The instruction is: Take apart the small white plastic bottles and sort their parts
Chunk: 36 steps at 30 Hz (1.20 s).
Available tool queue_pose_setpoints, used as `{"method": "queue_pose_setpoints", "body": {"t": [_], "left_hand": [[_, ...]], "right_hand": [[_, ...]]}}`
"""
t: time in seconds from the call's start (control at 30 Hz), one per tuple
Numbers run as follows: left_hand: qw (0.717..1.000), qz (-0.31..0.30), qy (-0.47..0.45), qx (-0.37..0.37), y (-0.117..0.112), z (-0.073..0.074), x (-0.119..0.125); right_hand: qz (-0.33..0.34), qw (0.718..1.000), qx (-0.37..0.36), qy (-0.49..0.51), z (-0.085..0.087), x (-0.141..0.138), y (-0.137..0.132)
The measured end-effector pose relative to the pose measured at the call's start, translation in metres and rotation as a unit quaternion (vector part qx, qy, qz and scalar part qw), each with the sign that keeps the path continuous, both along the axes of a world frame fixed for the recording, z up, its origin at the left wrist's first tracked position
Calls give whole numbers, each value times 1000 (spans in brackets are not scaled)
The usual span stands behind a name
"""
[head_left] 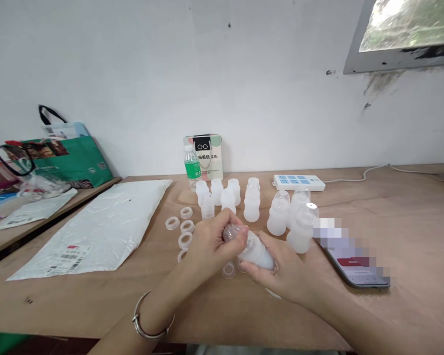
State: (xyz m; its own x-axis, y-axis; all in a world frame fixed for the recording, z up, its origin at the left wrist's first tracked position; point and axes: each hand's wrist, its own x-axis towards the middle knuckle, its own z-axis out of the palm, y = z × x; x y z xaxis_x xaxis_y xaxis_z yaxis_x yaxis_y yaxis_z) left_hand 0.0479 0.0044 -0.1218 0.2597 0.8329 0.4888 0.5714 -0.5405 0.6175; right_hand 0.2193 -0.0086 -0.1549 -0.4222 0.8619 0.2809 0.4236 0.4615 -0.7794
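A small translucent white baby bottle (262, 253) lies tilted between my two hands, above the table. My left hand (210, 242) is closed around the clear dome cap (231, 231) at its upper left end. Wrapped round the bottle's body is my right hand (287, 270). Just beyond stand several bottles without dome caps (252, 207). To their right are 3 bottles with clear domes on, the nearest capped bottle (300, 234) close to my right hand. Left of my hands lie several clear collar rings (185, 240). A flat round clear piece (228, 270) rests beneath the hands, partly hidden.
A phone (355, 261) lies at the right, a power strip (299, 182) behind it. A water bottle (192, 167) and a paper bag (210, 158) stand by the wall. A white mailing bag (99, 222) covers the left; a green bag (74, 160) sits beyond.
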Motion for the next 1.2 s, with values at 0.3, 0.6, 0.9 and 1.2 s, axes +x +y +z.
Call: {"method": "queue_pose_setpoints", "body": {"t": [0.3, 0.6, 0.9, 1.2], "left_hand": [[987, 115, 101, -42, 48, 9, -49], [945, -42, 286, -153, 79, -38, -29], [946, -206, -12, -251, 45, -9, -19], [915, -145, -256, -275, 30, -35, 9]], "right_hand": [[-121, 991, 55, -28, 8, 18, 4], [-57, 950, -243, 186, -7, 20, 26], [148, 834, -431, 310, -12, 13, 26], [40, 951, -242, 190, -17, 8, 26]]}}
